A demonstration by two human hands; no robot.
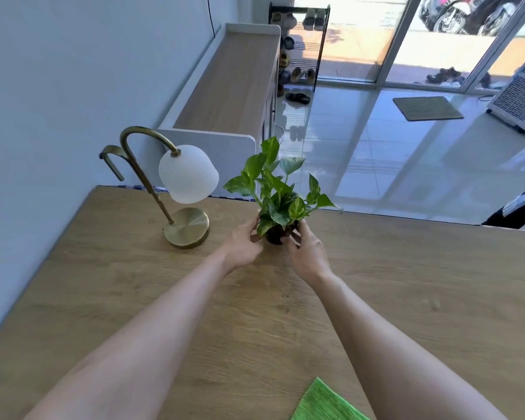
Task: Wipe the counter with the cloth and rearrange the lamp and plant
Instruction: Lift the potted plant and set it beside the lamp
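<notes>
standing by the long wooden counter (406,298), i watched the person reach far across it with both bare arms. the top stretched wide and mostly bare, its far edge dropping off to the tiled floor (376,147) beyond. toward the back left stood the lamp (176,189), its brass base flat on the wood and its white shade hanging out toward the plant (278,189), near the outer leaves but apart from them. the plant sat close to the far edge, just right of the lamp base.

the left hand (243,242) and right hand (306,253) were cupped on either side of the small dark pot (275,236), fingers pressed to its sides and partly lost under the leaves; whether the pot was raised off the wood i could not tell. the green cloth (322,403) lay loose at the near edge, well apart from both hands.

to my eye the sound way was to keep the grip low on the pot, not on the stems, hold it upright so no soil tipped out, and move it clear of the shade and the drop behind it.
</notes>
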